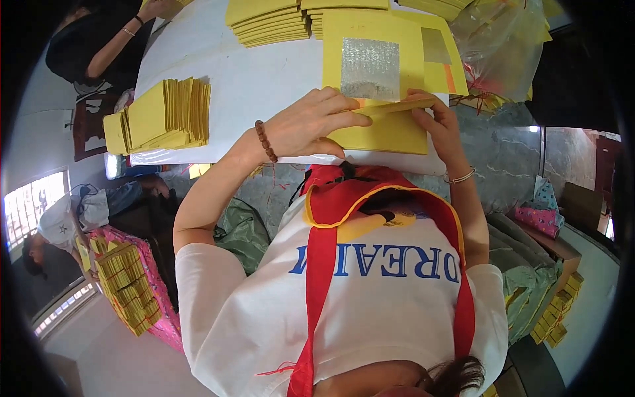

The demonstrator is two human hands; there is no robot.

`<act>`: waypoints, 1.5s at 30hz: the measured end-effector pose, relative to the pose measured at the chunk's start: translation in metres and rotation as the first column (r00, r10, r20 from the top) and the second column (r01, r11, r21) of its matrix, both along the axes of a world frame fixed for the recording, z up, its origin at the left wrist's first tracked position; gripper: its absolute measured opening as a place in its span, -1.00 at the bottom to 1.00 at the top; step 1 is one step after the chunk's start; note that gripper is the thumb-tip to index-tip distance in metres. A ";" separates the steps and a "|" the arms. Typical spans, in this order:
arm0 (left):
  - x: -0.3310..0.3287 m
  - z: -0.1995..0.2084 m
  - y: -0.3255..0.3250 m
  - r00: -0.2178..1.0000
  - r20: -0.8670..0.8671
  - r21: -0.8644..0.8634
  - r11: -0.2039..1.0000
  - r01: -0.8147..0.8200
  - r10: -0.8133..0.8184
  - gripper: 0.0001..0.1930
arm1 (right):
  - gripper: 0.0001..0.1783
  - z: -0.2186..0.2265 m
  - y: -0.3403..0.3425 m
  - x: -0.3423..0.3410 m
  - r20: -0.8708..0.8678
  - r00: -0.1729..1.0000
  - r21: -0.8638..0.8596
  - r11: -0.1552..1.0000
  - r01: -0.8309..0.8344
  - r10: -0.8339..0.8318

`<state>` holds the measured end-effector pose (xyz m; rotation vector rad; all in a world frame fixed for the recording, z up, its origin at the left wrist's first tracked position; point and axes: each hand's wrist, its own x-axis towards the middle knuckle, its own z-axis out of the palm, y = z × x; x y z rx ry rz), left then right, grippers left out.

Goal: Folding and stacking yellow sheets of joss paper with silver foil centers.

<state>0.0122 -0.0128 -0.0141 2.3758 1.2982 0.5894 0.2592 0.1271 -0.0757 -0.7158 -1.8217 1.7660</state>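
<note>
A yellow joss paper sheet (410,53) with a silver foil patch (370,66) lies at the table's near edge, its near part raised in a narrow fold. My left hand (317,122), with a brown beaded bracelet, grips the left end of this fold with its fingers, the thumb lower down and apart. At the fold's right end, my right hand (440,126) pinches the paper between thumb and fingers. More yellow paper (390,140) lies beneath the fold. Beyond, another foil-patched sheet (440,49) sticks out to the right.
Stacks of folded yellow paper (268,23) stand along the far side of the white table (231,86). A fanned bundle (172,116) sits at left. A clear plastic bag (496,46) is at far right. Two people are nearby, one arm (119,46) reaching the far left corner.
</note>
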 end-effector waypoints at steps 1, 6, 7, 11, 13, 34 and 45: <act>-0.001 0.003 0.001 1.000 0.016 -0.009 1.000 0.002 -0.002 -0.38 | -0.71 -0.001 0.001 0.000 0.005 1.000 -0.045 0.999 0.006 -0.006; -0.007 0.002 0.005 0.993 0.118 -0.001 1.000 0.022 -0.021 -0.56 | -0.72 0.000 0.004 0.001 -0.003 1.000 -0.128 0.992 0.008 -0.009; -0.009 0.001 0.005 0.986 0.164 -0.005 1.000 0.016 -0.015 -0.66 | -0.71 -0.001 0.004 0.001 -0.016 1.000 -0.123 0.992 0.005 -0.007; -0.012 0.003 0.007 0.974 0.228 -0.046 0.999 0.017 -0.006 -0.87 | -0.66 -0.002 0.004 0.002 -0.072 0.997 -0.079 0.997 -0.004 -0.002; -0.011 0.005 0.006 0.971 0.235 -0.105 0.994 -0.027 0.051 -0.89 | -0.65 -0.003 0.005 0.002 -0.120 0.993 -0.100 0.995 -0.017 0.005; -0.002 0.003 0.006 0.790 0.440 -0.347 0.892 -0.290 0.428 -0.83 | -0.72 -0.012 0.005 0.001 -0.090 0.995 -0.155 0.988 0.025 -0.040; -0.005 0.000 0.008 0.773 0.436 -0.518 0.831 -0.203 0.461 -0.81 | -0.54 0.000 -0.001 -0.003 -0.090 0.996 -0.011 1.000 -0.024 0.023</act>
